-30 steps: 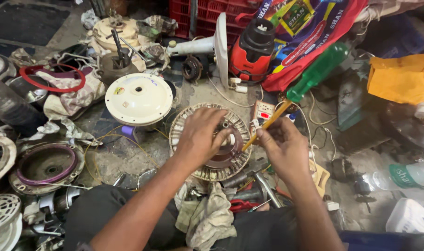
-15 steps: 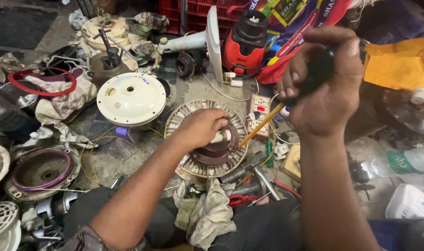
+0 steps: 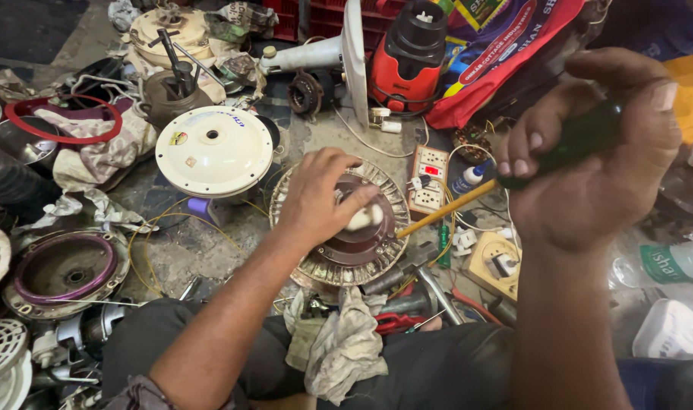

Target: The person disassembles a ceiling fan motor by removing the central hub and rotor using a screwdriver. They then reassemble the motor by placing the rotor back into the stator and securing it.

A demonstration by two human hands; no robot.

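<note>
Fan stator (image 3: pixel 339 254) under left hand (image 3: pixel 320 197)

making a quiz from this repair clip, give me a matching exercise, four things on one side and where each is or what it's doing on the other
Things:
1. left hand
2. right hand
3. cream motor cover
4. grey rag

Places or states:
A. on the person's lap
B. lying on the floor left of the fan stator
C. gripping a dark screwdriver handle
D. resting on top of the fan stator

Pairs: 1-D, 2-C, 3-B, 4-A
</note>
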